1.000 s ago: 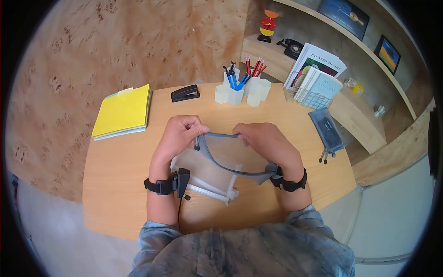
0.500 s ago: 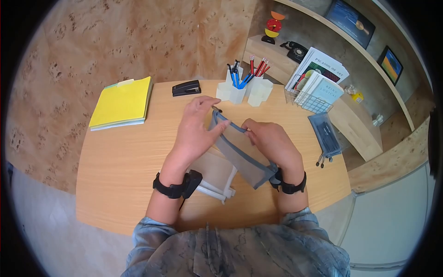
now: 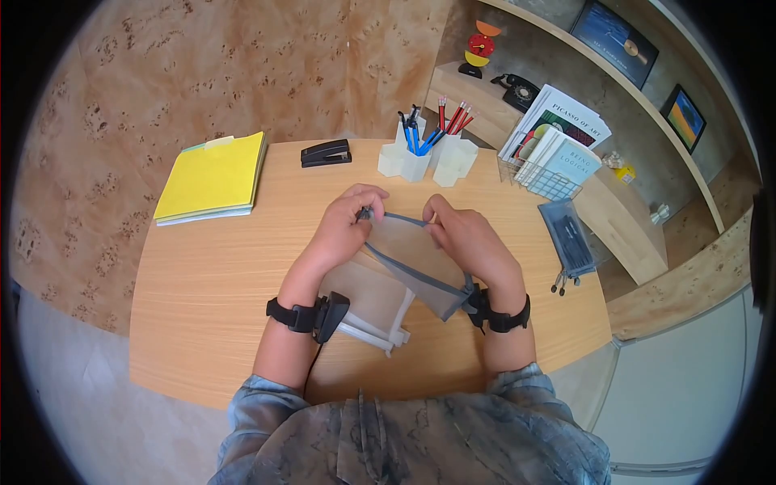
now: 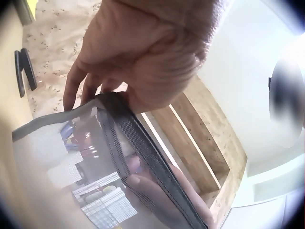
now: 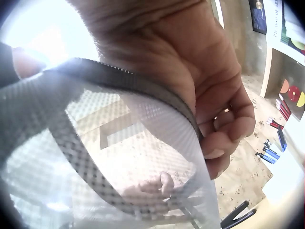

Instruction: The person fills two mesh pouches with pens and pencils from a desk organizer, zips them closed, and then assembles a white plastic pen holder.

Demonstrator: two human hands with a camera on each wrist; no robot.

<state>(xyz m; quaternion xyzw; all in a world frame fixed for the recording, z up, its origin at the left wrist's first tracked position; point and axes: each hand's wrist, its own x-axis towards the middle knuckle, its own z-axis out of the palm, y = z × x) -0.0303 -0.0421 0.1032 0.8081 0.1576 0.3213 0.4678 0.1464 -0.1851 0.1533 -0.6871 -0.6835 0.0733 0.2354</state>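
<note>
A see-through mesh zipper pouch with dark grey edging hangs between both hands, its mouth spread apart. My left hand pinches its far left corner, by the zipper end. The right hand grips the grey rim with thumb and curled fingers. In the left wrist view, the dark edging runs away from beneath the left palm. In the right wrist view, the mesh lies below the right hand. Under the held pouch, a second mesh pouch with white edging lies on the table, partly covered.
A yellow folder on papers sits at the back left, a black stapler beside it. White holders with pens and pencils stand at the back. At right are a wire rack of books and a filled grey pouch.
The left hand reached forward and right, its fingers loosening, then drew back slightly and closed on the pouch corner. The pouch turned from wide to slanting. My right hand kept its grip.
</note>
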